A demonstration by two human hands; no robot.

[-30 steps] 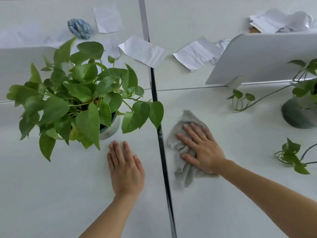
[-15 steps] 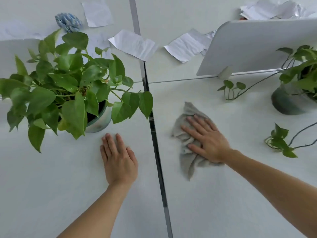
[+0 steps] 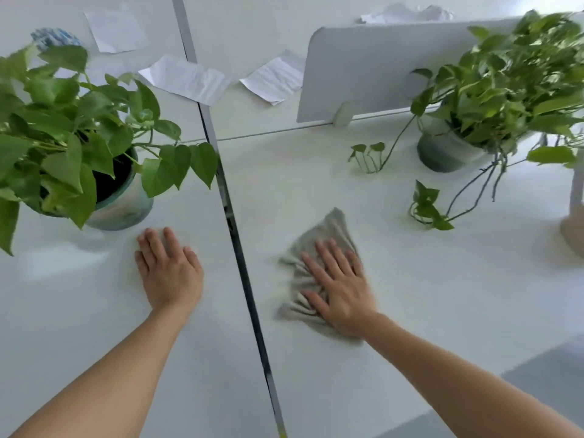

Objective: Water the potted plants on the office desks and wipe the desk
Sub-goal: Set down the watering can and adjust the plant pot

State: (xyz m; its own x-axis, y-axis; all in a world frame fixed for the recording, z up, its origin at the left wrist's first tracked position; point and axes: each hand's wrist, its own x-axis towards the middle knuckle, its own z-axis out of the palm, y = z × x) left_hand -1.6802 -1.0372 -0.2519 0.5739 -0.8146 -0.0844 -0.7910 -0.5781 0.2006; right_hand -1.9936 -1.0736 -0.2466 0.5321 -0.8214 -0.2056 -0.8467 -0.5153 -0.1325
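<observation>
A crumpled grey cloth (image 3: 328, 230) lies on the white desk (image 3: 410, 279), right of the dark seam between two desks. My right hand (image 3: 339, 287) presses flat on the cloth, fingers spread and pointing away from me. My left hand (image 3: 167, 270) rests flat on the left desk, just in front of a leafy green plant in a glazed pot (image 3: 123, 207). A second trailing plant in a grey-green pot (image 3: 442, 153) stands at the back right, with vines lying on the desk.
A white partition panel (image 3: 363, 74) stands behind the right desk. Several crumpled papers (image 3: 186, 79) and a blue-white wad (image 3: 53, 37) lie on the far desks. A pale stand base (image 3: 575, 229) sits at the right edge. The desk's front edge shows at lower right.
My right hand has drawn the cloth back toward me and slightly right. The view has swung right, bringing the second plant fully in. My left hand stays flat by the left pot.
</observation>
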